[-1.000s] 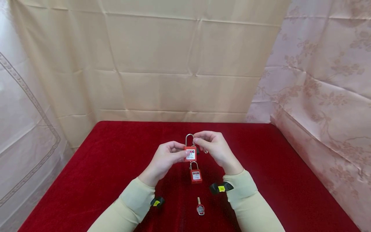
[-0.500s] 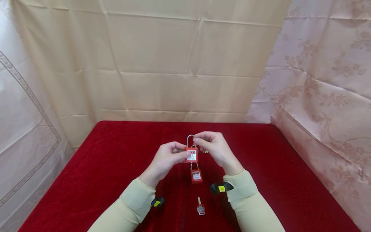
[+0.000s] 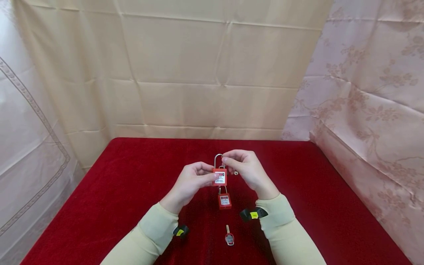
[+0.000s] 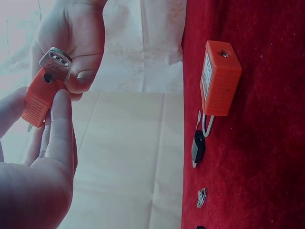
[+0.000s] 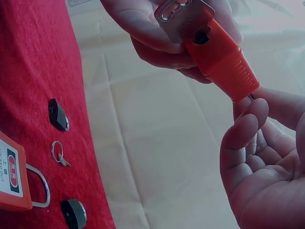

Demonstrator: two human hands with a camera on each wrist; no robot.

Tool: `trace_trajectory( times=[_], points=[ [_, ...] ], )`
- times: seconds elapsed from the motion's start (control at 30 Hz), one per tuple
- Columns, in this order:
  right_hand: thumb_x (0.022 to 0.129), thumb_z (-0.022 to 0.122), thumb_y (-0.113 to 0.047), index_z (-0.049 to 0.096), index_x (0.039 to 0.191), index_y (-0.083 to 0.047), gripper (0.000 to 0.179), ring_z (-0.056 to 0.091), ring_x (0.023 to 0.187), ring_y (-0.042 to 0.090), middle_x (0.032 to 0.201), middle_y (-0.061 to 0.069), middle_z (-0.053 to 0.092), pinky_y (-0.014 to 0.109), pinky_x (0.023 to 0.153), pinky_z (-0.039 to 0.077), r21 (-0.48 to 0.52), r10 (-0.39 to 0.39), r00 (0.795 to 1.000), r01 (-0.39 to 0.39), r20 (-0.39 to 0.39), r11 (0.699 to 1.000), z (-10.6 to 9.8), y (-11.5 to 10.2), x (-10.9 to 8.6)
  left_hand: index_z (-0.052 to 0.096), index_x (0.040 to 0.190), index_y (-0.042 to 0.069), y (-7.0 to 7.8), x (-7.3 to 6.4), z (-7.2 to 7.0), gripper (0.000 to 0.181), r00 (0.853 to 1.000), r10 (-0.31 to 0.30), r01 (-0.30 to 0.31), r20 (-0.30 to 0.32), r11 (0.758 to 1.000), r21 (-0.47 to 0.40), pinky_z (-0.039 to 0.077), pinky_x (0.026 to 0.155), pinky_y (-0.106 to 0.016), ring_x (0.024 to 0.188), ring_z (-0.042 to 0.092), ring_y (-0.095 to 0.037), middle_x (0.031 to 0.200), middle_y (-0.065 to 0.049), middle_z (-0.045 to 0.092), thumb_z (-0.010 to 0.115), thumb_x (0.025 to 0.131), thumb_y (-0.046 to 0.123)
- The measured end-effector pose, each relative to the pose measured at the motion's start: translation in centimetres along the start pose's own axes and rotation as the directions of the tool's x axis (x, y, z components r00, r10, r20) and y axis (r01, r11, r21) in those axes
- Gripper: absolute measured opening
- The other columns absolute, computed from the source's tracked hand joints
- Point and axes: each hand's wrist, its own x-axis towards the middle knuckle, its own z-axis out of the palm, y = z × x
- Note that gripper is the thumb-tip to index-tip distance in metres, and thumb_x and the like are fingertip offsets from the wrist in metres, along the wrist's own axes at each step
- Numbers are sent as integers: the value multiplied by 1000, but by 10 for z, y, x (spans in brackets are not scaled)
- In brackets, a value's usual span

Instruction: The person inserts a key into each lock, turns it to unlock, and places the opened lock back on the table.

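Up over the table (image 3: pixel 139 191), a red padlock (image 3: pixel 221 179) is held — body (image 5: pixel 224 64) gripped by the left hand (image 3: pixel 187 185), shackle (image 3: pixel 215 161) pinched by the right hand (image 3: pixel 250 172), silver key (image 4: pixel 56 66) seated underneath — second padlock (image 3: pixel 225 201), loose key (image 3: pixel 229 239) laid below.

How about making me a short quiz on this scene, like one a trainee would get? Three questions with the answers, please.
1. Multiple choice: what does the left hand grip?
a) a cup
b) a red padlock
c) a pen

2. True or false: the right hand has its fingers at that padlock's shackle.

3. Short answer: in the head view, what lies on the red tabletop nearer the camera than the second padlock?

Key:
1. b
2. True
3. A loose key
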Motion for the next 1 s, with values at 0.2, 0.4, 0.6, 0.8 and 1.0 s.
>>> trace_trajectory(
  times=[0.2, 0.4, 0.6, 0.8, 1.0],
  points=[
    [96, 69, -4, 70, 109, 8, 18, 58, 67, 17, 89, 11, 71, 27, 63, 53, -1, -10, 1000, 10, -1, 1000, -1, -1, -1, 64, 114, -8, 0, 0, 1, 29, 1000, -6, 6, 2, 1000, -3, 60, 82, -39, 89, 72, -21, 100, -17, 74, 75, 91, 4],
    [96, 69, -5, 70, 108, 7, 17, 57, 65, 17, 85, 18, 67, 28, 60, 51, 8, -21, 999, 21, -29, 1000, -2, 1, 0, 63, 115, -10, 0, -1, 3, 31, 1000, -10, 10, 16, 1000, 9, 60, 82, -39, 88, 72, -21, 100, -16, 74, 75, 91, 6],
    [96, 70, -7, 71, 110, 6, 19, 58, 66, 18, 84, 16, 67, 29, 59, 52, 14, -25, 997, 26, -69, 1000, -6, -1, -1, 64, 114, -8, 1, -3, 6, 30, 999, -25, 25, 28, 999, 31, 59, 85, -42, 89, 72, -22, 102, -17, 74, 76, 91, 7],
    [96, 70, -8, 70, 111, 7, 21, 58, 67, 18, 83, 9, 68, 36, 62, 55, 12, -30, 997, 31, -70, 999, -8, -3, 0, 65, 116, -6, -1, -2, 5, 31, 998, -38, 35, 45, 997, 67, 59, 84, -39, 93, 71, -24, 104, -17, 74, 77, 92, 11],
    [96, 70, -7, 70, 111, 8, 21, 59, 67, 18, 85, 17, 67, 32, 62, 55, 16, -26, 997, 27, -67, 999, -9, -1, 0, 65, 116, -6, -2, -1, 3, 31, 998, -36, 32, 49, 997, 69, 59, 84, -39, 93, 71, -24, 105, -17, 74, 76, 92, 11]
  ],
)
